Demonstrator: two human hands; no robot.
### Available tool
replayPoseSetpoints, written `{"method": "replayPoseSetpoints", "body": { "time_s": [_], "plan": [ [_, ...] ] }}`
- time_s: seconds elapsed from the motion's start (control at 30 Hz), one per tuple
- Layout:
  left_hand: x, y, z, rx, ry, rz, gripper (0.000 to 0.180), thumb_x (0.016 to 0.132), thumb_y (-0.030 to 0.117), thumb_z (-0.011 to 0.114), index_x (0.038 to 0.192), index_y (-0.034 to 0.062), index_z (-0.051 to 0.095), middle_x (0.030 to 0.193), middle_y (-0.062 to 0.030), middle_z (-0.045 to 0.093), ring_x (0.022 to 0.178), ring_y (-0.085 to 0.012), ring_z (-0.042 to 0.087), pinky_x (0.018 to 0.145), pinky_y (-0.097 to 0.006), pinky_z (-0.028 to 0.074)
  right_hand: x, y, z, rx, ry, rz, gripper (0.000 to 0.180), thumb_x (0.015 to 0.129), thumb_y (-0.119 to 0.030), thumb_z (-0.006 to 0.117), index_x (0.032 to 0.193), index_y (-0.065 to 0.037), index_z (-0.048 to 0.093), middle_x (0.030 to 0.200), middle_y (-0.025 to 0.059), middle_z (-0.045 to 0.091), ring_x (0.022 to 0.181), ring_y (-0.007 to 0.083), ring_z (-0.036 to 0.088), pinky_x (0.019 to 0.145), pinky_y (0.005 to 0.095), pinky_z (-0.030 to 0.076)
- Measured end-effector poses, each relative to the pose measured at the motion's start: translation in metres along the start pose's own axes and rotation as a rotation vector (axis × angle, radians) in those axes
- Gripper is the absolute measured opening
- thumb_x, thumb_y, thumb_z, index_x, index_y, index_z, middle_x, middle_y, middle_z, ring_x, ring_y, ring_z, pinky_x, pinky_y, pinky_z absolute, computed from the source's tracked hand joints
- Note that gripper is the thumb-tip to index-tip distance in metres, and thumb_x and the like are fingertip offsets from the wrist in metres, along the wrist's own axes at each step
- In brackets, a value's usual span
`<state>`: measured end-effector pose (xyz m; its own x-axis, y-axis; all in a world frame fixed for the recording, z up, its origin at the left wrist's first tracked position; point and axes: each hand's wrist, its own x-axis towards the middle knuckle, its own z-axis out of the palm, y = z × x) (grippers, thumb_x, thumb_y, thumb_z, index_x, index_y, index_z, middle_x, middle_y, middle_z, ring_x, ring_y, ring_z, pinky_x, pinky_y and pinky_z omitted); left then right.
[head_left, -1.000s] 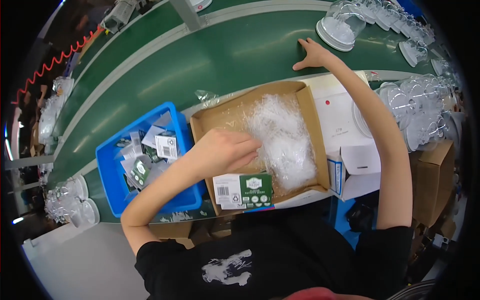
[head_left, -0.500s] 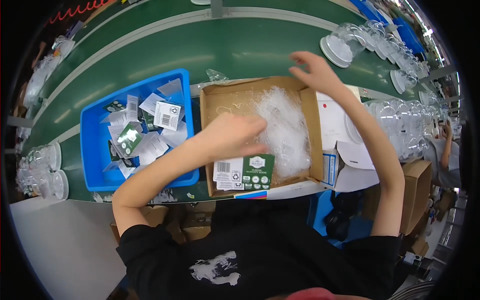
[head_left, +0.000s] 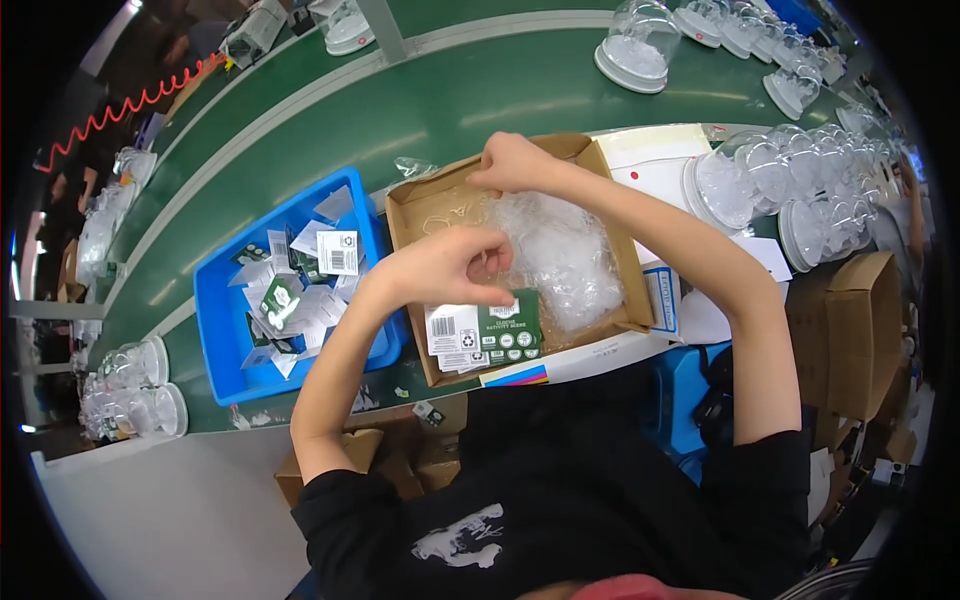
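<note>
An open cardboard box [head_left: 408,222] sits in front of me, with a heap of clear plastic bags [head_left: 570,262] in its right half. A stack of green and white printed cards [head_left: 487,330] lies at its near edge. My left hand [head_left: 452,268] hovers over the middle of the box with its fingers pinched together. My right hand [head_left: 512,162] is curled at the far rim. A thin clear plastic bag [head_left: 462,216], faint against the cardboard, stretches between the two hands.
A blue bin [head_left: 215,335] of loose cards and labels stands left of the box. Behind both runs a green conveyor belt [head_left: 450,100] with a clear dome [head_left: 635,45] on it. Several more clear domes [head_left: 765,175] crowd the right. Cardboard cartons [head_left: 860,330] stand at lower right.
My right hand has come back from the conveyor to the box's far rim. My left hand has lifted off the bag heap and shifted left, now pinching a clear bag.
</note>
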<state>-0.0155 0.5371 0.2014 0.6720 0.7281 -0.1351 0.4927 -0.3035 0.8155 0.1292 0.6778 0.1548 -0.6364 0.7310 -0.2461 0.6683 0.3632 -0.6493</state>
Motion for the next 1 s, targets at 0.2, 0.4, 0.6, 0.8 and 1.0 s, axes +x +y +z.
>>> {"method": "replayPoseSetpoints", "body": {
  "time_s": [0.2, 0.4, 0.6, 0.8, 1.0],
  "plan": [
    [-0.008, -0.021, 0.009, -0.095, -0.124, 0.03, 0.035, 0.073, 0.022, 0.082, 0.092, 0.0042, 0.058, 0.075, 0.0006, 0.051, 0.067, -0.0105, 0.047, 0.06, -0.026, 0.041, -0.002, 0.004, 0.008, -0.252, 0.024, -0.027, 0.02, 0.067, -0.027, 0.069, 0.069, -0.007, 0.072, 0.073, 0.0136, 0.069, 0.073, 0.0286, 0.068, 0.069, 0.039, 0.055],
    [-0.006, -0.029, 0.011, -0.11, -0.136, -0.038, 0.033, 0.074, 0.024, 0.08, 0.092, 0.0032, 0.062, 0.072, -0.0026, 0.056, 0.069, -0.0133, 0.051, 0.062, -0.029, 0.043, -0.008, -0.004, 0.014, -0.3, 0.059, -0.126, 0.018, 0.071, -0.022, 0.067, 0.08, -0.008, 0.072, 0.08, 0.0126, 0.07, 0.077, 0.0298, 0.068, 0.072, 0.0406, 0.055],
    [0.0, -0.036, 0.012, -0.178, -0.086, -0.019, 0.03, 0.077, 0.021, 0.078, 0.099, 0.0028, 0.067, 0.078, -0.0013, 0.06, 0.072, -0.01, 0.051, 0.066, -0.027, 0.044, -0.015, 0.0, 0.0, -0.179, 0.184, -0.242, 0.017, 0.077, -0.018, 0.062, 0.082, -0.005, 0.071, 0.079, 0.0136, 0.069, 0.076, 0.0305, 0.067, 0.07, 0.0394, 0.053],
    [0.001, -0.045, 0.007, -0.287, -0.022, -0.082, 0.023, 0.078, 0.016, 0.076, 0.094, 0.0012, 0.068, 0.078, -0.0036, 0.066, 0.074, -0.0099, 0.059, 0.069, -0.025, 0.048, -0.026, 0.005, -0.008, -0.158, 0.243, -0.404, 0.015, 0.082, -0.013, 0.063, 0.087, -0.002, 0.071, 0.082, 0.0146, 0.069, 0.073, 0.0283, 0.067, 0.068, 0.0353, 0.052],
    [0.001, -0.041, 0.003, -0.307, -0.011, -0.077, 0.022, 0.078, 0.013, 0.076, 0.095, 0.0017, 0.068, 0.077, -0.0009, 0.064, 0.073, -0.0077, 0.057, 0.069, -0.025, 0.048, -0.045, -0.007, -0.016, -0.068, 0.226, -0.494, 0.015, 0.084, -0.014, 0.067, 0.092, -0.002, 0.07, 0.081, 0.0121, 0.067, 0.072, 0.0236, 0.063, 0.066, 0.031, 0.05]
  ]
}}
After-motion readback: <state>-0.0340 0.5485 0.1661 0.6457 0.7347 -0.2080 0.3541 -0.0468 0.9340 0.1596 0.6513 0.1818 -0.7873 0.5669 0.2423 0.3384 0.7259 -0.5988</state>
